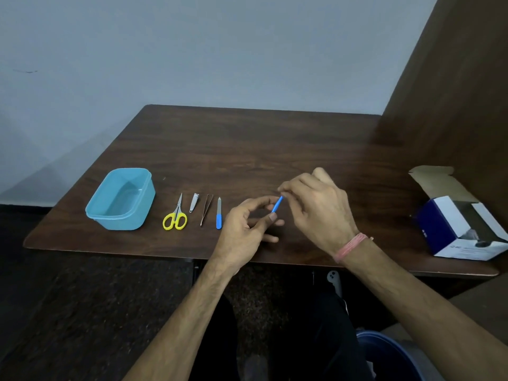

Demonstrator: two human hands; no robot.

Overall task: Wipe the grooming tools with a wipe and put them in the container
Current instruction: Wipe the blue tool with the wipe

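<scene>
A blue-handled tool (277, 204) is held above the brown table (247, 149). My left hand (247, 224) pinches its lower end and my right hand (316, 210) pinches its upper end; the tip is hidden by my right fingers. A white wipe peeks out behind my right hand (320, 171). Left of my hands lie, in a row, a blue-handled nail file (218, 214), tweezers (206, 209), a nail clipper (194, 202) and yellow-handled scissors (176, 214). The light blue container (93, 207) stands at the far left with nothing seen inside.
An open blue and white cardboard box (461, 229) sits at the table's right edge, beside a brown wooden panel (453, 92). A blue bucket (384, 353) stands on the floor at lower right. My legs are under the table's near edge.
</scene>
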